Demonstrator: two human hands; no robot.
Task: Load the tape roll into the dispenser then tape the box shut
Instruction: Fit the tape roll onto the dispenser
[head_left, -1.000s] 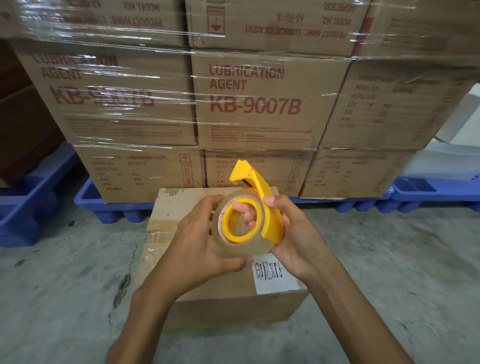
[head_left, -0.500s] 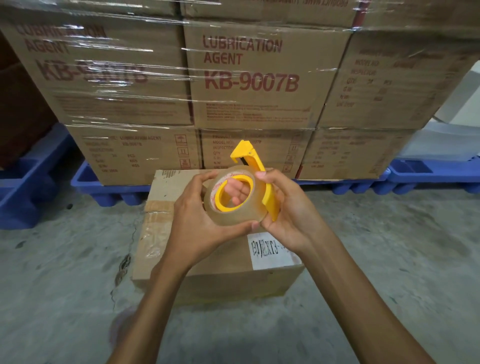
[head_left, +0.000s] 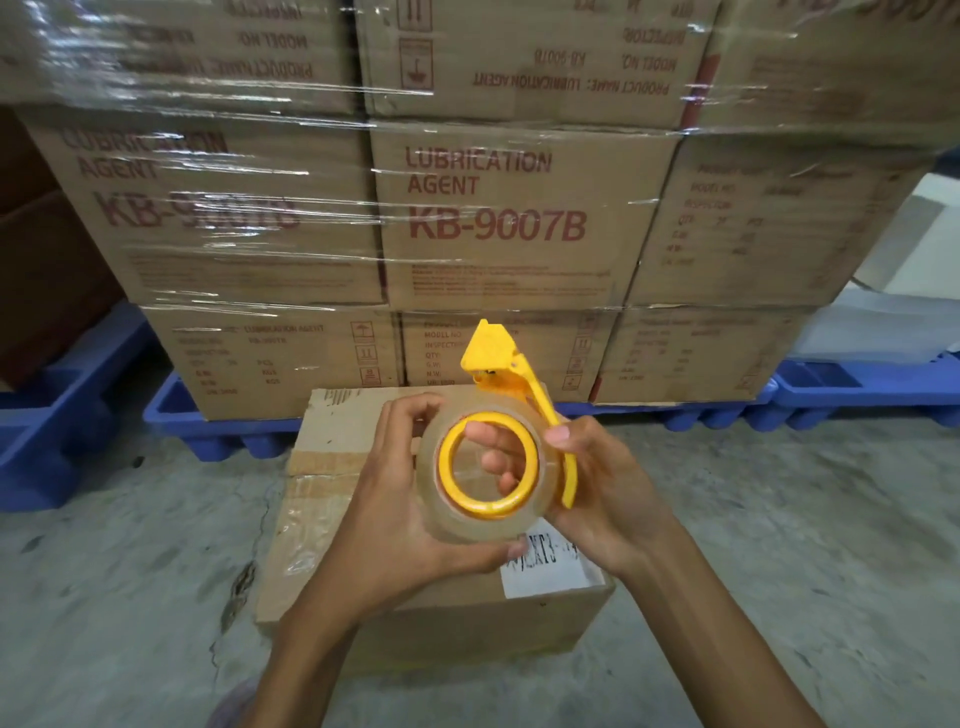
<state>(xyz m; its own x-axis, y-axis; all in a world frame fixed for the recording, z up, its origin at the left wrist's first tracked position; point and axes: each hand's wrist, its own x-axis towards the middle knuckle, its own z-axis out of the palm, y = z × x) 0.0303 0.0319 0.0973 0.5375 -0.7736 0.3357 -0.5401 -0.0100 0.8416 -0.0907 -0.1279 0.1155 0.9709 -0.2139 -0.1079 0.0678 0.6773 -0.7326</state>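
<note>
Clear tape roll (head_left: 480, 519) sat on the yellow dispenser (head_left: 511, 395), held above the box (head_left: 332, 499). Left hand (head_left: 400, 514) cupped the roll; right hand (head_left: 602, 493) gripped the dispenser, fingers through its ring. Box's white label (head_left: 556, 571) partly hidden, unreadable. Stacked cartons (head_left: 509, 218) read "LUBRICATION AGENT KB-9007B".

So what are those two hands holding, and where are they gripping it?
The left hand cups the tape roll around its outer rim. The right hand holds the yellow dispenser, with its fingers through the yellow ring.
</note>
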